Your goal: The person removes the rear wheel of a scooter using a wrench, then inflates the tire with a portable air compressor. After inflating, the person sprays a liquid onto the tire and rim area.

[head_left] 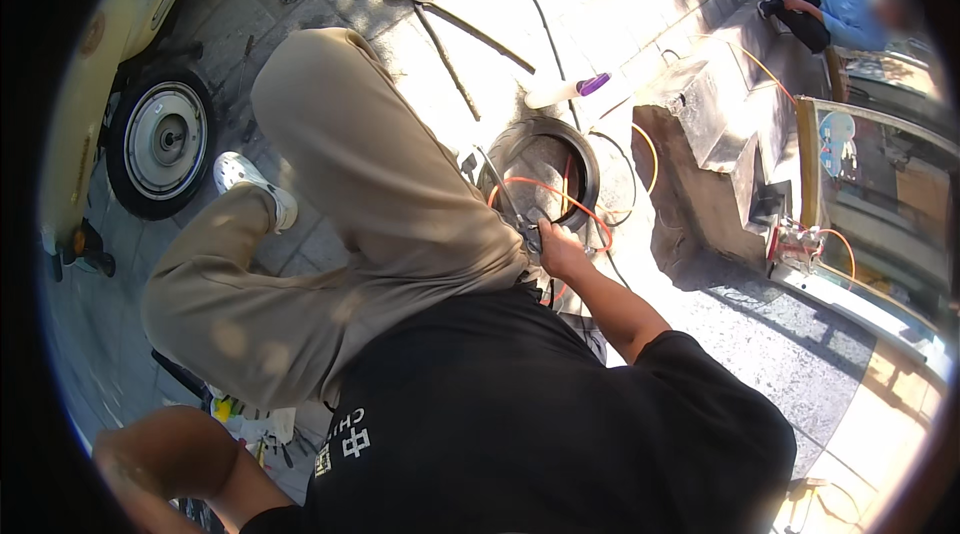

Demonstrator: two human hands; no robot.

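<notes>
My right hand (pixel 562 250) is closed around a dark tool (pixel 529 231) beside my knee. A thin metal rod (pixel 497 177) runs up from the tool toward the tire's left side; its exact kind I cannot make out. Just beyond the hand, a loose black tire (pixel 592 169) lies flat on the pavement. An orange hose (pixel 600 224) loops across the tire and passes close to my fingers. My bent left arm (pixel 190 454) shows at the lower left, but its hand is out of the picture.
Large long-handled pincers (pixel 420 2) and a white bottle with a purple cap (pixel 565 90) lie ahead. At left a wheel (pixel 165 144) is beside a pale yellow vehicle (pixel 150 4). Stone steps (pixel 715 124) rise at right, where a person (pixel 845 9) sits. Assorted tools (pixel 285 454) lie lower left.
</notes>
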